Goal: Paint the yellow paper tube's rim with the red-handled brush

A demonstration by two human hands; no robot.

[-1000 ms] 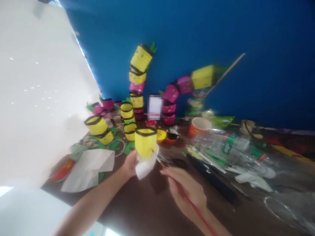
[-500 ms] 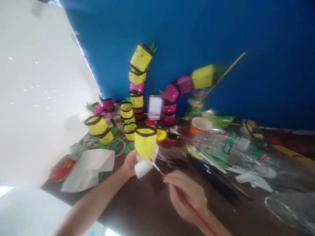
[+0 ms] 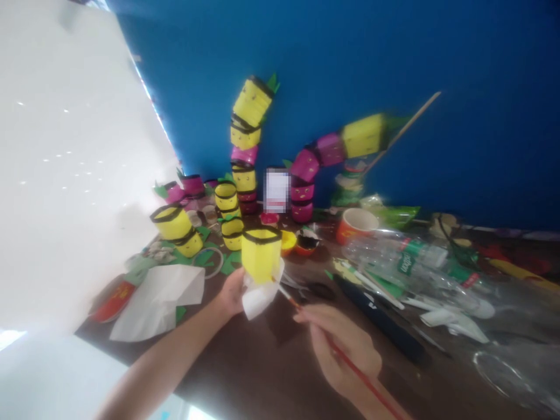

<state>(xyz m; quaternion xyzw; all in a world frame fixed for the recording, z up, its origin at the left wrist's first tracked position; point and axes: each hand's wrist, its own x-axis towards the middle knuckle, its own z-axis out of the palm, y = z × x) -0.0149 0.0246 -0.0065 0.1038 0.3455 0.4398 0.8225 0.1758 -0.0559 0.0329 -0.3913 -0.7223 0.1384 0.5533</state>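
Observation:
My left hand is closed around the lower part of a yellow painted cup with a black rim. White tissue paper lies between the hand and the cup's bottom, so the fingertips are mostly hidden. A red-handled paintbrush is pinched in my right hand. Its bristles meet the cup's lower right side, near the tissue's edge. Just behind the cup sit a small bowl of yellow paint and a bowl of black paint.
Yellow and purple painted cups stand stacked against the blue wall. Clear plastic bottles, an orange cup and a dark blue tool lie right. White paper and a tape roll are left.
My right hand and the paintbrush have shifted slightly right. The cup in my left hand sits a touch further right, and the brush tip stays at its lower side.

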